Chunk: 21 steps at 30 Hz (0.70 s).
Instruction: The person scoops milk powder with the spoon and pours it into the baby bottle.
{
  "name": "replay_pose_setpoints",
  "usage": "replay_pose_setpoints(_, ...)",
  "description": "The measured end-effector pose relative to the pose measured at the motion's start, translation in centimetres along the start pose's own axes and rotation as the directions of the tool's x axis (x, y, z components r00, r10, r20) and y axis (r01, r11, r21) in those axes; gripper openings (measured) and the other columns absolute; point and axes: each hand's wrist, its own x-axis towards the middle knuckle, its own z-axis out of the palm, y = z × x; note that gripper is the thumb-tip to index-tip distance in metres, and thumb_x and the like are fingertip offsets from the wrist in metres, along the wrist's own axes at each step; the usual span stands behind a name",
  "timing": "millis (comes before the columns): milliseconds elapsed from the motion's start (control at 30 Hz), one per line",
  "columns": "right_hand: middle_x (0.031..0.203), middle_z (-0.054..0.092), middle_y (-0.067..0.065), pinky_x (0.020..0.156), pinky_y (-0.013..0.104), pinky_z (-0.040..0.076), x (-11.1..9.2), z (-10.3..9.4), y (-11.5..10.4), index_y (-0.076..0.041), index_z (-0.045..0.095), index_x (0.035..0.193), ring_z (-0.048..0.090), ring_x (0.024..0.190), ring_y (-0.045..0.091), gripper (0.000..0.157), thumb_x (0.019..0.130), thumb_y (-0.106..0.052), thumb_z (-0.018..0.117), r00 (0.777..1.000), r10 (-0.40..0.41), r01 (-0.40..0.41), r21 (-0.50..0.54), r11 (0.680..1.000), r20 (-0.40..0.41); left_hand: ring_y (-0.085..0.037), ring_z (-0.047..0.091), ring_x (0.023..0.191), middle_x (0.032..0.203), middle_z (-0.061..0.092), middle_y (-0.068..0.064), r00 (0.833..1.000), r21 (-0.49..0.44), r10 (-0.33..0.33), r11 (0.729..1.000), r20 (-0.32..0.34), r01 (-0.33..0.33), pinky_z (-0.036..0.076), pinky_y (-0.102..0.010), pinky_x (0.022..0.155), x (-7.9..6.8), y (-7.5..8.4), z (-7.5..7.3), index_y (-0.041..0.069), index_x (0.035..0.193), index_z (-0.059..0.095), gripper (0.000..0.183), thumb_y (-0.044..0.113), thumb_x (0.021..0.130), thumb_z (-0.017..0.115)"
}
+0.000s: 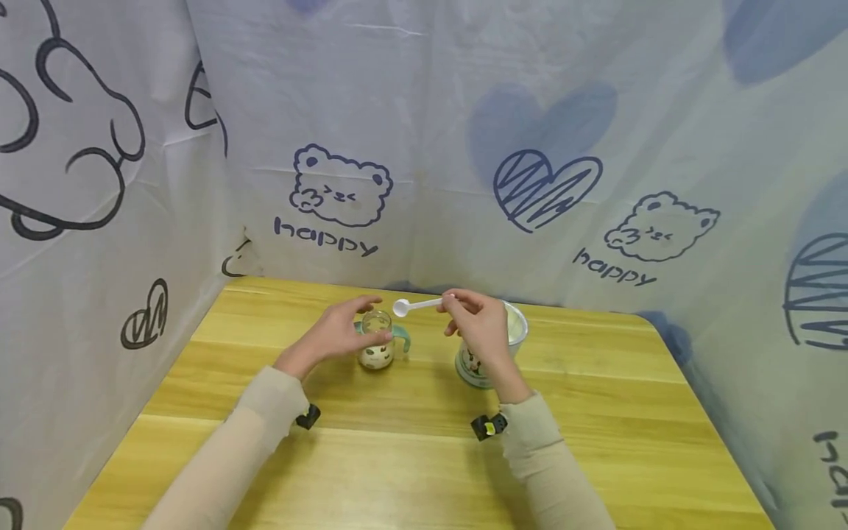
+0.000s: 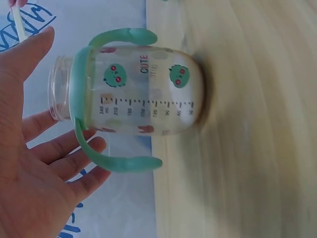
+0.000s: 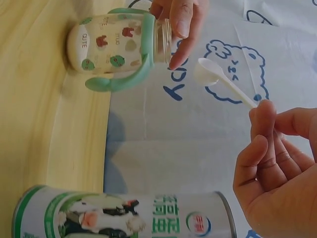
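Note:
A clear baby bottle point(image 2: 133, 89) with green handles and a printed scale stands upright and uncapped on the table. Something whitish lies in its bottom. My left hand point(image 1: 334, 331) is beside the bottle's neck, thumb and fingers spread on either side without gripping it. Between thumb and fingertips, my right hand point(image 1: 482, 327) pinches the handle of a white measuring scoop point(image 3: 208, 72). The scoop's bowl is held in the air, just right of the bottle mouth and above it. Behind my right hand is an open milk powder can point(image 3: 124, 218), pale inside and partly hidden in the head view.
The wooden table point(image 1: 397, 456) meets a white cloth backdrop point(image 1: 437, 221) printed with bears and hearts at its far edge. More cloth hangs along the left and right sides.

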Motion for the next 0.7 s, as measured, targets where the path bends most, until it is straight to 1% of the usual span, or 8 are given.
replay_pose_setpoints(100, 0.098, 0.081, 0.014, 0.058, 0.025, 0.059, -0.1, -0.7, -0.1, -0.007, 0.080, 0.114, 0.065, 0.054, 0.013, 0.023, 0.102, -0.023, 0.071, 1.000, 0.016, -0.016, 0.008, 1.000, -0.013, -0.041, 0.053, 0.142, 0.153, 0.057, -0.021, 1.000, 0.008, 0.025, 1.000, 0.001, -0.025, 0.044, -0.065, 0.116, 0.4, 0.3, 0.1, 0.018, 0.159, 0.046, 0.086, 0.059, 0.090, 0.078)
replay_pose_setpoints(133, 0.098, 0.081, 0.014, 0.058, 0.026, 0.060, -0.1, -0.9, -0.2, -0.007, 0.080, 0.114, 0.065, 0.054, 0.014, 0.023, 0.102, -0.023, 0.071, 1.000, 0.020, -0.019, 0.009, 1.000, -0.018, -0.041, 0.056, 0.140, 0.153, 0.057, -0.021, 1.000, 0.009, 0.031, 0.999, 0.001, -0.031, 0.044, -0.065, 0.116, 0.6, 0.4, 0.2, 0.018, 0.158, 0.046, 0.086, 0.059, 0.090, 0.078)
replay_pose_setpoints(233, 0.099, 0.081, 0.016, 0.059, 0.031, 0.062, -0.2, -1.6, -0.1, -0.007, 0.080, 0.114, 0.066, 0.054, 0.015, 0.023, 0.102, -0.024, 0.071, 0.999, 0.023, -0.022, 0.003, 1.000, -0.038, -0.041, 0.059, 0.136, 0.153, 0.057, -0.021, 0.999, 0.014, 0.044, 0.999, 0.003, -0.044, 0.045, -0.065, 0.115, 0.9, 0.9, 0.2, 0.018, 0.158, 0.047, 0.086, 0.061, 0.089, 0.077)
replay_pose_setpoints(333, 0.103, 0.081, 0.019, 0.061, 0.034, 0.062, -0.4, -2.4, 0.0, -0.008, 0.080, 0.114, 0.068, 0.055, 0.018, 0.023, 0.101, -0.025, 0.071, 0.998, 0.024, -0.024, -0.005, 1.000, -0.060, -0.041, 0.059, 0.136, 0.154, 0.057, -0.020, 0.999, 0.008, 0.051, 0.999, 0.008, -0.051, 0.045, -0.065, 0.115, 1.2, 1.5, 0.3, 0.018, 0.159, 0.047, 0.088, 0.062, 0.089, 0.077)
replay_pose_setpoints(400, 0.104, 0.080, 0.020, 0.060, 0.032, 0.061, -0.4, -2.9, 0.1, -0.008, 0.079, 0.115, 0.068, 0.056, 0.017, 0.023, 0.102, -0.025, 0.071, 0.997, 0.026, -0.026, -0.008, 1.000, -0.073, -0.041, 0.057, 0.139, 0.154, 0.056, -0.020, 0.998, 0.002, 0.057, 0.998, 0.012, -0.057, 0.045, -0.065, 0.115, 1.3, 1.8, 0.3, 0.018, 0.159, 0.046, 0.089, 0.062, 0.089, 0.077)
replay_pose_setpoints(533, 0.101, 0.081, 0.016, 0.053, 0.021, 0.050, -0.6, -3.8, 0.3, -0.008, 0.079, 0.116, 0.068, 0.055, 0.013, 0.024, 0.102, -0.025, 0.071, 0.995, 0.025, -0.026, -0.007, 1.000, -0.101, -0.041, 0.056, 0.140, 0.154, 0.056, -0.019, 0.997, 0.006, 0.072, 0.997, 0.016, -0.072, 0.048, -0.063, 0.113, 1.6, 2.4, 0.5, 0.018, 0.160, 0.045, 0.088, 0.061, 0.089, 0.077)
replay_pose_setpoints(600, 0.098, 0.082, 0.013, 0.051, 0.019, 0.046, -0.7, -4.3, 0.3, -0.007, 0.079, 0.116, 0.067, 0.055, 0.010, 0.024, 0.102, -0.025, 0.070, 0.993, 0.026, -0.027, -0.010, 1.000, -0.113, -0.042, 0.056, 0.140, 0.154, 0.056, -0.020, 0.997, 0.011, 0.080, 0.997, 0.016, -0.080, 0.049, -0.062, 0.112, 1.8, 2.7, 0.6, 0.018, 0.160, 0.045, 0.087, 0.060, 0.090, 0.077)
replay_pose_setpoints(700, 0.097, 0.083, 0.009, 0.050, 0.018, 0.044, -0.8, -5.0, 0.5, -0.007, 0.078, 0.117, 0.067, 0.054, 0.008, 0.026, 0.102, -0.026, 0.070, 0.990, 0.043, -0.045, -0.009, 0.999, -0.134, -0.042, 0.055, 0.141, 0.154, 0.056, -0.018, 0.997, 0.012, 0.077, 0.997, 0.017, -0.077, 0.048, -0.062, 0.113, 2.0, 3.1, 0.8, 0.020, 0.160, 0.044, 0.087, 0.060, 0.090, 0.077)
